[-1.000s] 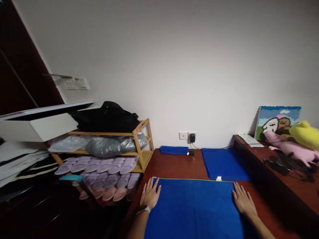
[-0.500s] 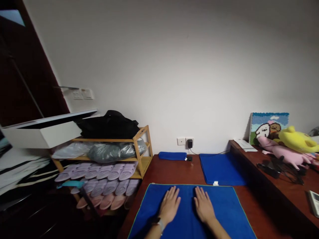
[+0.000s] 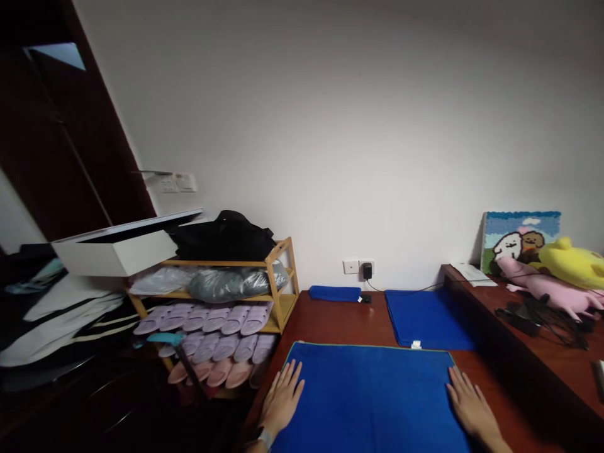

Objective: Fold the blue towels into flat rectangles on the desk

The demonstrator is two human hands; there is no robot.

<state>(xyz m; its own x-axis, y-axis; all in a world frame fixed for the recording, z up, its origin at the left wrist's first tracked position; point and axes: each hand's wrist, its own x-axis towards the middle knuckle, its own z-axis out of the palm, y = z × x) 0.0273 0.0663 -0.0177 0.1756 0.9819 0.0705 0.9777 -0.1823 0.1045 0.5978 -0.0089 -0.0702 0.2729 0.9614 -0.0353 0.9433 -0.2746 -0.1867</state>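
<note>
A blue cloth point(image 3: 372, 396) with a thin green edge lies spread flat on the reddish-brown table point(image 3: 325, 319). My left hand point(image 3: 282, 396) rests flat on its left edge, fingers stretched out; a watch is on that wrist. At the opposite edge, my right hand point(image 3: 472, 402) lies flat with its fingertips by the cloth's right border. Neither hand holds anything. Farther back are a stack of folded blue cloths point(image 3: 429, 318) with a white tag and a narrow folded blue cloth point(image 3: 335, 294) by the wall.
Left of the table stands a wooden rack point(image 3: 283, 302) with purple slippers point(image 3: 224, 318), a black bag point(image 3: 224, 236) and a white box point(image 3: 117, 251). A plug point(image 3: 367, 270) sits in the wall. On the right ledge are plush toys point(image 3: 542, 286), cables point(image 3: 542, 318) and a dog picture point(image 3: 521, 239).
Both hands have slid apart from the middle of the cloth to its left and right edges. The view has turned slightly left.
</note>
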